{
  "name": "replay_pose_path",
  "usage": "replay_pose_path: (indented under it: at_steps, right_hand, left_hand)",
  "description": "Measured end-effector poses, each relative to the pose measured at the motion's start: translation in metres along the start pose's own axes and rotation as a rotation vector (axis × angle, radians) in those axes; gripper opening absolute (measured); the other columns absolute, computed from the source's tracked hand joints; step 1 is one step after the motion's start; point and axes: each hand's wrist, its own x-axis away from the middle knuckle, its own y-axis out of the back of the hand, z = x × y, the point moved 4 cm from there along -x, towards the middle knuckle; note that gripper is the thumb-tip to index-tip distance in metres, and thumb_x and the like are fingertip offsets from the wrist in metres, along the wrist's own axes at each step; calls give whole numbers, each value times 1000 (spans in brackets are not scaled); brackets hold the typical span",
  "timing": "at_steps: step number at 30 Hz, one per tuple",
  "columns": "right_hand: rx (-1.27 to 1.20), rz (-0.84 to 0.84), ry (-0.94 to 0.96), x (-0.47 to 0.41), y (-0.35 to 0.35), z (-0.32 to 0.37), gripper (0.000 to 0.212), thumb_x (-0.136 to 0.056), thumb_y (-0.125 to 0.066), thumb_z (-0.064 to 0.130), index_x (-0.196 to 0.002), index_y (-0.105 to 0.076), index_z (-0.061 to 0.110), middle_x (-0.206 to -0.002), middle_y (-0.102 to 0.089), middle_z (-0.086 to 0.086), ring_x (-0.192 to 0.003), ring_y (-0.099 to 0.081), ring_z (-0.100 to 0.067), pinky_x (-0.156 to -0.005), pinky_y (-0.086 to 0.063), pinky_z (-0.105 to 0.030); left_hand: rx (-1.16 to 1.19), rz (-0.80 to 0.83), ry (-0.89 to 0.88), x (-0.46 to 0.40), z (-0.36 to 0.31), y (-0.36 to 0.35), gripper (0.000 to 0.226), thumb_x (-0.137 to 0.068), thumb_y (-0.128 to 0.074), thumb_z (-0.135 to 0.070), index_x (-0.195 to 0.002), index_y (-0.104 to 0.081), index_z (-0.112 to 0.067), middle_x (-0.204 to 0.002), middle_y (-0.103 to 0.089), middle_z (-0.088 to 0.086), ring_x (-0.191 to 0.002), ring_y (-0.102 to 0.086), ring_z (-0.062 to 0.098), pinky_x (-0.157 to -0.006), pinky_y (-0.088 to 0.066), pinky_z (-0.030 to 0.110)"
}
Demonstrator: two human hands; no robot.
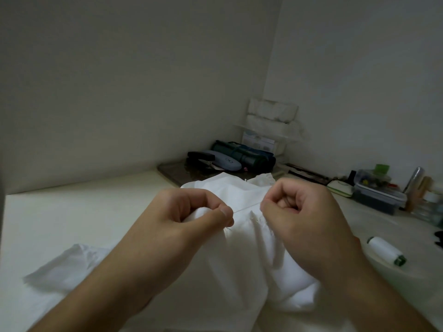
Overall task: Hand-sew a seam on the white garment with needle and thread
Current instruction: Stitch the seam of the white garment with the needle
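A: White garment (239, 257) — where is it lying in the head view?

B: It is lying bunched on the pale tabletop (96, 202), filling the lower middle of the frame, with one flap spreading out toward the lower left and its far edge reaching up toward the centre.

A: What is the left hand (191, 212) doing?

B: It is pinching a fold of the cloth between thumb and curled fingers, just left of centre. A thin white thread (247, 206) is running taut from that pinch across to the right hand (302, 212).

A: And the right hand?

B: Its fingers are curling into a loose fist, with thumb and forefinger gripping the other end of the thread just right of centre. The needle is too small to make out, so I cannot tell whether it is sitting in those fingertips.

A: What else is showing?

B: A spool of white thread (386, 254) is lying on its side at the right edge, near the right wrist. Further back on the right, a clear lidded box of small items (378, 195) is standing beside a green-edged case (341, 187). In the corner above centre, a dark tray (172, 174) is holding a black stapler (201, 157), a grey-blue glasses case (225, 160) and a rolled dark green pouch (244, 153). Behind them, white packets (271, 113) are sitting stacked on a small shelf against the wall.
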Motion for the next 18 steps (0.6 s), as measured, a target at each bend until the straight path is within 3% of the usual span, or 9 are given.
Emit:
replay_pose_path:
  at_steps: [2,4,6,9,18]
  right_hand:
    - [-40,8,-5,1,0,1,19,-91,-68,2,-81,-67,17,-51,-40,-5,-48,-38,-11,-49,-39,-20]
    - [-164,120,25,5,-2,7,22,-93,-69,1,-98,-69,22,-55,-36,3,-50,-37,-10,-51,-37,-20]
    - [-238,257,75,10,-9,16,18,-93,-71,9,-104,-73,24,-58,-35,7,-52,-36,-8,-52,-36,-20]
    - [-208,300,119,9,-16,18,7,-93,-73,17,-89,-76,21,-57,-37,6,-53,-35,-10,-52,-34,-24]
    - [-295,146,41,-1,-4,11,13,-84,-68,17,-72,-69,12,-54,-43,-3,-51,-37,-17,-49,-33,-23]
  left_hand:
    - [-1,0,3,0,1,0,28,-77,-68,-46,-83,-79,-21,-68,-69,-4,-64,-60,12,-66,-41,33]
    - [2,0,4,0,1,-1,29,-77,-69,-46,-84,-79,-21,-68,-69,-1,-64,-59,14,-66,-41,35]
    - [11,13,-6,0,0,-2,31,-78,-70,-48,-87,-80,-20,-68,-67,3,-65,-56,17,-66,-39,38]
    - [24,18,-21,-1,-1,-1,32,-78,-70,-48,-86,-80,-19,-67,-65,3,-65,-54,16,-65,-37,38]
    - [13,-4,-15,0,-1,0,28,-78,-67,-44,-84,-79,-20,-69,-69,-1,-66,-59,14,-68,-40,35]
